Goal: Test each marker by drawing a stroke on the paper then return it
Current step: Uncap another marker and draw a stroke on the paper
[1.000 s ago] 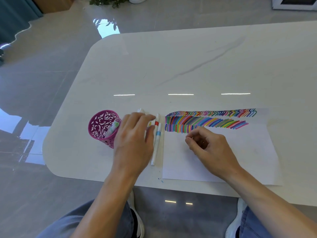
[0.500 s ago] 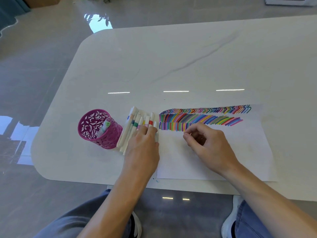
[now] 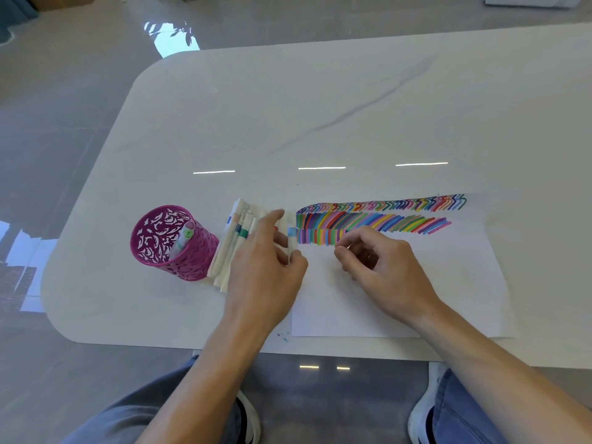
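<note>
A white paper sheet [image 3: 448,283] lies on the table, with rows of coloured strokes [image 3: 378,219] along its top. Left of it, several white markers [image 3: 234,248] lie side by side. A pink perforated cup [image 3: 160,238] stands further left with two markers [image 3: 184,241] in it. My left hand [image 3: 266,270] rests over the right end of the row. Its thumb and fingers pinch a marker with a light-blue band [image 3: 292,235] at the paper's left edge. My right hand [image 3: 381,270] sits on the paper below the strokes, fingers curled, with nothing visible in it.
The white marble table [image 3: 320,107] has a rounded near-left corner, and its front edge is just below the paper. Small teal ink spots [image 3: 284,338] mark the table by the paper's lower left corner. My knees and shoes show below the edge.
My left hand has slid right along the row of markers, and its thumb now closes against the light-blue marker. My right hand has stayed curled on the paper.
</note>
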